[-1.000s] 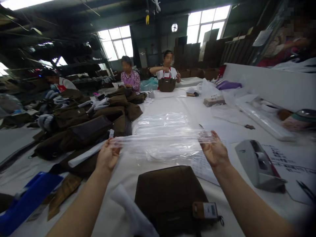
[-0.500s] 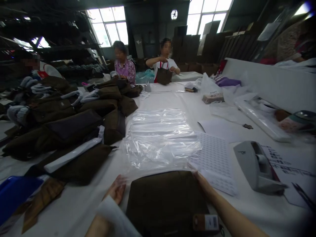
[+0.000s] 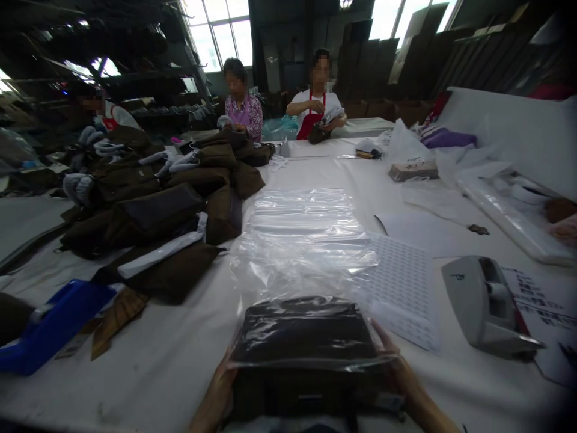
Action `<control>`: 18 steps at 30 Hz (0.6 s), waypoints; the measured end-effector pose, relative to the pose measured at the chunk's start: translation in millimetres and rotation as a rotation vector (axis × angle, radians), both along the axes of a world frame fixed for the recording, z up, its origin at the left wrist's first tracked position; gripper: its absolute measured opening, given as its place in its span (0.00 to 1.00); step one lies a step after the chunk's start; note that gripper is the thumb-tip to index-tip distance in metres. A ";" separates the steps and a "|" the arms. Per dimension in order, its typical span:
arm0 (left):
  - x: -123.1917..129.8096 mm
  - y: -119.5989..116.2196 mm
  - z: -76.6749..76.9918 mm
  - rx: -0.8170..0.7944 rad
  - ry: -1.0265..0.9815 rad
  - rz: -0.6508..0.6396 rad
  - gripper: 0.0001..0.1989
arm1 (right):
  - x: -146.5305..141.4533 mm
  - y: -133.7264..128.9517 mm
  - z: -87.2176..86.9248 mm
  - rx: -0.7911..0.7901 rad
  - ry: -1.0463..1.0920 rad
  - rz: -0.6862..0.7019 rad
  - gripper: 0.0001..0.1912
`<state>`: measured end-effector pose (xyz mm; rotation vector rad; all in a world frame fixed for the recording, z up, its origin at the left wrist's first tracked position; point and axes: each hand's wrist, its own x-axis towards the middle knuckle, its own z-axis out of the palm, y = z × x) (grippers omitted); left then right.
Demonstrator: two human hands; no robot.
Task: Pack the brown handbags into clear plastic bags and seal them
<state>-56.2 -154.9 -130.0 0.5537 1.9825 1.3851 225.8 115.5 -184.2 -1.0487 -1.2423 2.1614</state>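
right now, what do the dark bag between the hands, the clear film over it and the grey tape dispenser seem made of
Dark bag: probably woven fabric; matte, though weave isn't readable.
Clear film: thin, glossy plastic; see-through with bright creases.
Grey tape dispenser: likely moulded plastic; smooth, dull surface.

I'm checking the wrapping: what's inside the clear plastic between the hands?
The far part of a dark bag shows through the clear plastic; its underside and interior are hidden.

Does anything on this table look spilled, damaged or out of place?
Nothing looks spilled or damaged. Only mildly untidy: the clear plastic stack is crumpled at its near end, while its far end lies flatter.
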 end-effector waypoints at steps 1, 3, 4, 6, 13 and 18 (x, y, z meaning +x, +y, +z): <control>1.5 -6.1 4.2 -0.028 -0.040 0.003 0.23 | 12.5 -4.8 1.5 -0.053 0.018 -0.024 0.42; 0.6 -12.8 16.4 -0.110 -0.041 0.094 0.22 | 39.7 -17.6 5.2 -0.108 0.020 -0.131 0.37; -0.4 -12.2 25.2 -0.133 0.040 0.166 0.25 | 52.4 -25.7 7.1 -0.078 -0.021 -0.189 0.35; 0.5 -0.8 47.0 -0.089 0.345 0.233 0.29 | 70.5 -44.2 10.4 0.058 -0.172 -0.252 0.32; 51.9 101.1 90.9 0.033 1.070 -0.780 0.15 | 47.0 -82.8 25.0 0.670 -0.548 -0.187 0.16; 58.9 139.7 86.8 0.033 0.983 -0.737 0.09 | 25.2 -71.5 61.5 0.827 -0.451 -0.155 0.12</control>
